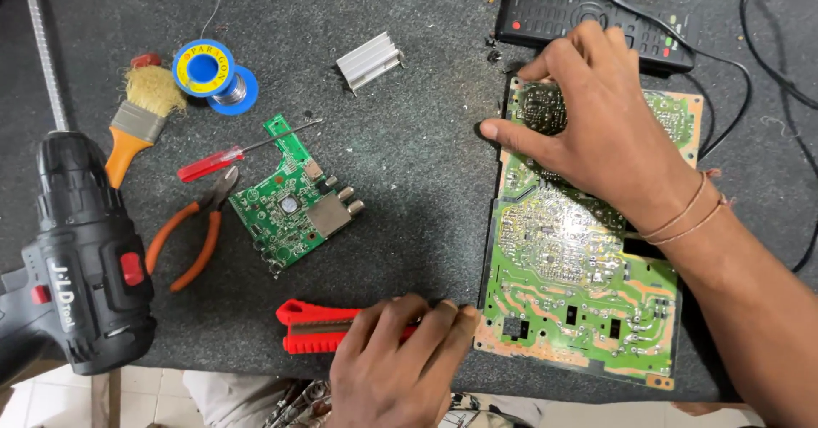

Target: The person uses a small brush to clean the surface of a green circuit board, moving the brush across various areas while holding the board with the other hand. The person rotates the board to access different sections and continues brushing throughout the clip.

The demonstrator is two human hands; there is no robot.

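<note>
My right hand (596, 121) presses the large circuit board (579, 283) flat at the bench's right edge while my left hand (400, 351) grips a red tool (307, 326), which could slip and gouge solder joints.

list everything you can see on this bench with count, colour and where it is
large circuit board: 1, green, right, solder side up
small circuit board: 1, green with metal connectors, centre-left
red tool: 1, red, near edge, under the left hand
pliers: 1, orange handles, left of the small board
screwdriver: 1, red handle, above the pliers
brush: 1, orange handle, upper left
solder spool: 1, blue and yellow, top left
heat sink: 1, silver, top centre
cordless drill: 1, black and red, far left
remote control: 1, black, top right
cables: black, top right, number unclear
left hand: on the red tool
right hand: pressing on the large circuit board
</note>
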